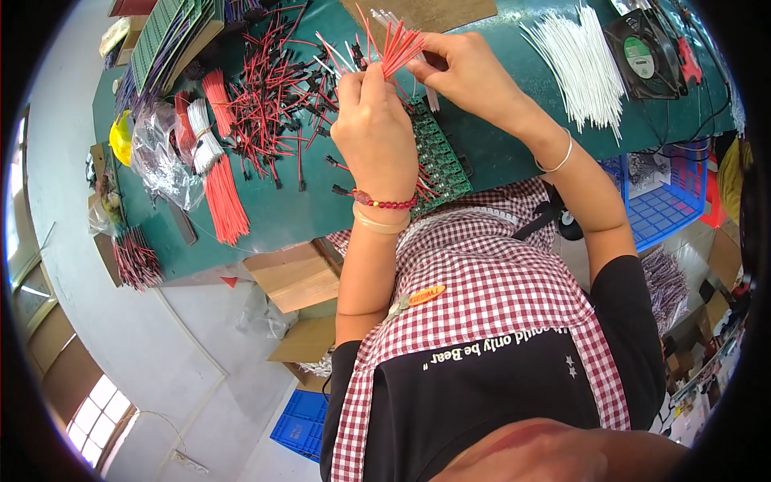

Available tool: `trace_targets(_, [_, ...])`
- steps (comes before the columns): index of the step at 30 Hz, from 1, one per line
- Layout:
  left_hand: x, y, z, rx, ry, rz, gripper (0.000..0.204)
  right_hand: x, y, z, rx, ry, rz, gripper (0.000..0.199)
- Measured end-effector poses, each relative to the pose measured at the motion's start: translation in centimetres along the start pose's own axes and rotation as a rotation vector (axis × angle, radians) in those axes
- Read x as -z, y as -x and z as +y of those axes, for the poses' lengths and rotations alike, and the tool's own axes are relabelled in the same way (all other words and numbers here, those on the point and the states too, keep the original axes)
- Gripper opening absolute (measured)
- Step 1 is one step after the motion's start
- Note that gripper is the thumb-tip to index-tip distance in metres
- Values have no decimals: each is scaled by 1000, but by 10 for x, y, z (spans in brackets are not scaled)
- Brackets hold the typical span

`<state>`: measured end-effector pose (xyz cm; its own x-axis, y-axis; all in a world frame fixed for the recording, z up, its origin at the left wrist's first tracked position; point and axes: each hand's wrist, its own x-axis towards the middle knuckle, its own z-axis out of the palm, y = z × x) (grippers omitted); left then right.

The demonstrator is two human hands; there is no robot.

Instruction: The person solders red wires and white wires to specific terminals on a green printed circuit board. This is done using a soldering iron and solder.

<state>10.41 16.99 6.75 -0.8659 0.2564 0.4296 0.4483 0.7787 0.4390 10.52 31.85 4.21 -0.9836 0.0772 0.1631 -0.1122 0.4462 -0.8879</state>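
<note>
My left hand (375,128) is raised over the green workbench (273,209) and grips the lower end of a fan of short red wires (397,44). My right hand (470,72) pinches the same bundle from the right, fingers closed around its upper strands. Under both hands lies a green circuit board panel (440,161) with red wires sticking out of it. A heap of red-and-black connector leads (269,96) is spread just left of my left hand.
A bundle of white wires (582,68) and a black cooling fan (642,52) lie at the bench's right. Red and white wire bundles (221,189) and plastic bags (161,153) sit left. Cardboard boxes (297,277) and blue crates (666,201) stand below the bench.
</note>
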Motion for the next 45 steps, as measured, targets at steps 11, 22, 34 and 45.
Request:
trace_targets(11, [-2, 0, 0, -1, 8, 20, 16, 11, 9, 6, -142, 3, -56, 17])
trace_targets(22, [0, 0, 0, -15, -1, 3, 17, 20, 19, 6, -209, -236, -49, 21])
trace_targets(34, [-2, 1, -1, -11, 5, 4, 15, 3, 19, 19, -58, -138, -41, 17])
trace_targets(45, [-6, 1, -8, -69, 27, 16, 15, 2, 17, 22, -20, -84, -25, 17])
